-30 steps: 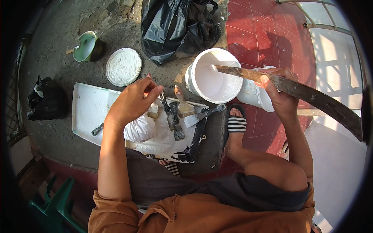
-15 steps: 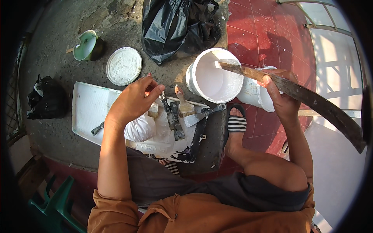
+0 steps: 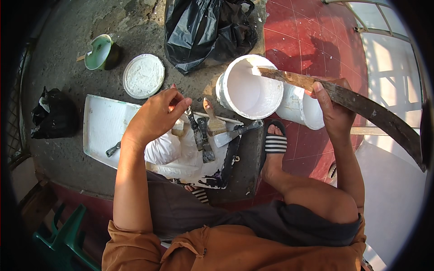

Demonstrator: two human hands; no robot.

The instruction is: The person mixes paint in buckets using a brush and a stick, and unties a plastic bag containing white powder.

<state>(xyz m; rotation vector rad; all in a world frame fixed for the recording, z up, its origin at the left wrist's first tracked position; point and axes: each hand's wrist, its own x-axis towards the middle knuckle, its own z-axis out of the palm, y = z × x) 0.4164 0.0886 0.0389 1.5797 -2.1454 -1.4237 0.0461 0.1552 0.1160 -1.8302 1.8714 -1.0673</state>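
Note:
My right hand point(image 3: 334, 106) grips a long, dark wooden slat point(image 3: 379, 113). Its white-coated far end reaches over the rim of a white bucket point(image 3: 228, 97) holding white paint point(image 3: 246, 92). My left hand point(image 3: 156, 113) hovers over the near tools, its fingers curled toward the thumb; whether anything is between them is hidden. Close to that thumb, putty knives point(image 3: 208, 151) lie on a white-smeared tray point(image 3: 214, 174), along with a paintbrush point(image 3: 214, 124) and a wide scraper point(image 3: 228, 137). Below the left hand sits a white bag-like bundle point(image 3: 162, 150).
A second white bucket point(image 3: 296, 110) lies on its side beside the first. Farther off are a paint-covered lid point(image 3: 143, 77), a green bowl point(image 3: 100, 54) and a black plastic bag point(image 3: 194, 36). Another black bag point(image 3: 54, 115) and a green plastic chair point(image 3: 63, 230) are at left.
My right hand has shifted slightly right and up along with the slat, whose tip has moved a little along the bucket's rim. My left hand is practically still.

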